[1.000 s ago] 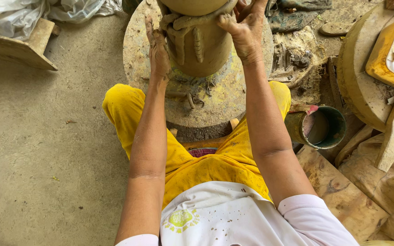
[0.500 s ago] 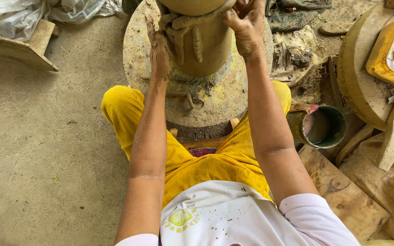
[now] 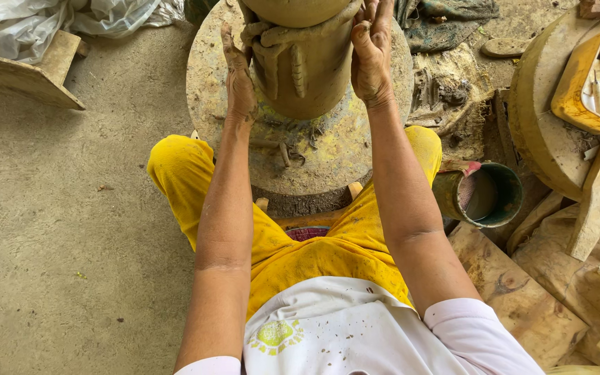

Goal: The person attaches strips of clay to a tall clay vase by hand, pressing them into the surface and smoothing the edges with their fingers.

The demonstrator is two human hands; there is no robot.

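Little differs from a second ago: both hands stay pressed to the clay pot (image 3: 303,66) standing on the round wheel (image 3: 355,149) between the seated person's knees, though the clay coil (image 3: 307,31) near the rim now looks pressed closer to the wall. The left hand (image 3: 237,76) lies flat, fingers straight, against the pot's left side, gripping nothing; the right hand (image 3: 371,52) is half curled, fingertips on the coil at the pot's right shoulder. At far right a yellow rectangular tub (image 3: 578,87) sits on a round slab, a green bucket (image 3: 501,198) stands beside the right knee, and crumpled clear plastic sheeting (image 3: 50,17) lies top left.
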